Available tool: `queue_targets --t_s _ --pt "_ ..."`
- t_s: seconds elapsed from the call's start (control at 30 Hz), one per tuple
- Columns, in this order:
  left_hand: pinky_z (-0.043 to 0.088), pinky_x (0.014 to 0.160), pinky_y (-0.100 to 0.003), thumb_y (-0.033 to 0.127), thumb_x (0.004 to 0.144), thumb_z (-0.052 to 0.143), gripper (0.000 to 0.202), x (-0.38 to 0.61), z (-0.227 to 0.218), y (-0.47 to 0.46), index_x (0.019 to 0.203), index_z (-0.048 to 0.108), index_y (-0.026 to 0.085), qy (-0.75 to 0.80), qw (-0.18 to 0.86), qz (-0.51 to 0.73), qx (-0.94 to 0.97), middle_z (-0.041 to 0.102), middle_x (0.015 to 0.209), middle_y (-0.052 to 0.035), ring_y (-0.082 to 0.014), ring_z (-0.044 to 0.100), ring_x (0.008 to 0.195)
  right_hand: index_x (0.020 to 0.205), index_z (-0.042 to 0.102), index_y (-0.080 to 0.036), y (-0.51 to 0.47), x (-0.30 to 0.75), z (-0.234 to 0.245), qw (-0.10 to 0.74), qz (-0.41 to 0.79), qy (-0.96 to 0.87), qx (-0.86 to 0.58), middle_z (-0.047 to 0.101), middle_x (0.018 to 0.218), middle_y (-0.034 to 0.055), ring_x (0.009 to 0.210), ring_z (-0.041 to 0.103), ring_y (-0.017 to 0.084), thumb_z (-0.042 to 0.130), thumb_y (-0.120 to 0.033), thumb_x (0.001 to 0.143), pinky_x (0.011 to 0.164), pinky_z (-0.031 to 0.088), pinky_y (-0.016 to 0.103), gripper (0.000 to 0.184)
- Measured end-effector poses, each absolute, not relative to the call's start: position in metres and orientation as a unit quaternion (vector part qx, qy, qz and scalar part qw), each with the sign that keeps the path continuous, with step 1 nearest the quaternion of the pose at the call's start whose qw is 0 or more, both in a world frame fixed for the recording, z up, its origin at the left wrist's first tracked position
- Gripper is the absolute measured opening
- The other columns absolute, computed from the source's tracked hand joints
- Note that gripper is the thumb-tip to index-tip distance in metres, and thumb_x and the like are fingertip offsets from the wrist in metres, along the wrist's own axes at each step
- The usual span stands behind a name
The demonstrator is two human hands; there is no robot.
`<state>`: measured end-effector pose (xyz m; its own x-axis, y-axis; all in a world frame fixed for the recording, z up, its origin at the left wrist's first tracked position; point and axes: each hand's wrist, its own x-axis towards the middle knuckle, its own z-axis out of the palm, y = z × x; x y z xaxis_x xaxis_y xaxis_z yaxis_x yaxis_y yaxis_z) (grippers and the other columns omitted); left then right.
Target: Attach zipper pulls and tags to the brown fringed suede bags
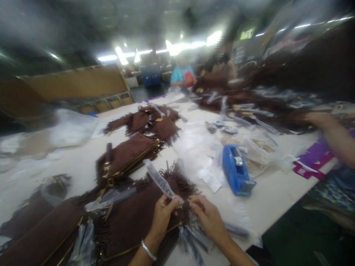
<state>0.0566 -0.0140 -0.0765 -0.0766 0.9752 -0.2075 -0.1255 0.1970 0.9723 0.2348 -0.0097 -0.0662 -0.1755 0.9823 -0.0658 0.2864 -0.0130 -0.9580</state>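
My left hand (164, 212), with a silver bangle at the wrist, pinches a strap wrapped in clear plastic (158, 178), whose free end points up and away. Close beside it, my right hand (206, 216) has its thumb and fingers pressed together; whatever they grip is too small and blurred to name. Under both hands lies a brown fringed bag (135, 214) with a gold zip. More plastic-wrapped pieces (191, 240) hang at its right edge. A second brown bag (55, 229) lies to the left.
A blue tape dispenser (237, 170) stands right of centre, near clear plastic bags (260, 144). More brown bags (130, 153) are spread up the white table (280, 188). At the right, another person's arm (338, 136) reaches over a dark fringed heap (277, 114). Two people are at the far end.
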Motion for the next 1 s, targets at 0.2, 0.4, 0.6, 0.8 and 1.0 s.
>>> queue_targets --t_s 0.2,0.4,0.6,0.8,1.0 --pt "0.044 0.056 -0.021 0.044 0.078 0.068 0.032 0.055 -0.079 -0.012 0.088 0.063 0.014 0.539 0.568 0.487 0.387 0.065 0.078 -0.0023 -0.0109 0.054 0.06 0.077 0.063 -0.021 -0.004 0.214 -0.057 0.366 0.517 -0.587 -0.504 0.065 0.068 -0.0018 0.067 0.059 0.016 0.055 -0.032 0.086 0.062 0.042 0.026 0.016" --pt "0.04 0.049 -0.019 0.052 0.081 0.062 0.039 0.048 -0.082 -0.012 0.092 0.06 0.015 0.536 0.593 0.443 0.408 0.062 0.066 0.0007 -0.0088 0.051 0.05 0.075 0.059 -0.019 0.007 0.201 -0.069 0.397 0.6 -0.499 -0.482 0.065 0.064 -0.0014 0.061 0.06 0.015 0.066 -0.037 0.078 0.058 0.043 0.026 0.019" --pt "0.041 0.046 -0.019 0.053 0.076 0.067 0.042 0.048 -0.082 -0.01 0.091 0.06 0.014 0.537 0.601 0.456 0.377 0.063 0.062 -0.0001 -0.009 0.052 0.046 0.074 0.058 -0.018 0.009 0.198 -0.071 0.39 0.628 -0.455 -0.496 0.06 0.056 -0.0035 0.051 0.052 0.012 0.069 -0.041 0.075 0.049 0.035 0.023 0.026" --pt "0.042 0.047 -0.018 0.044 0.077 0.069 0.034 0.05 -0.083 -0.008 0.086 0.063 0.012 0.547 0.586 0.475 0.364 0.062 0.066 -0.0013 -0.0081 0.051 0.051 0.078 0.062 -0.021 0.001 0.218 -0.054 0.356 0.482 -0.605 -0.524 0.065 0.072 0.0003 0.069 0.059 0.017 0.057 -0.035 0.087 0.063 0.042 0.027 0.017" --pt "0.033 0.042 -0.015 0.042 0.078 0.069 0.031 0.05 -0.082 -0.007 0.084 0.063 0.012 0.542 0.585 0.481 0.365 0.059 0.064 0.0003 -0.0052 0.045 0.047 0.086 0.062 -0.024 -0.006 0.233 -0.04 0.29 0.292 -0.773 -0.483 0.063 0.083 0.0035 0.079 0.059 0.019 0.045 -0.03 0.095 0.072 0.041 0.029 0.019"
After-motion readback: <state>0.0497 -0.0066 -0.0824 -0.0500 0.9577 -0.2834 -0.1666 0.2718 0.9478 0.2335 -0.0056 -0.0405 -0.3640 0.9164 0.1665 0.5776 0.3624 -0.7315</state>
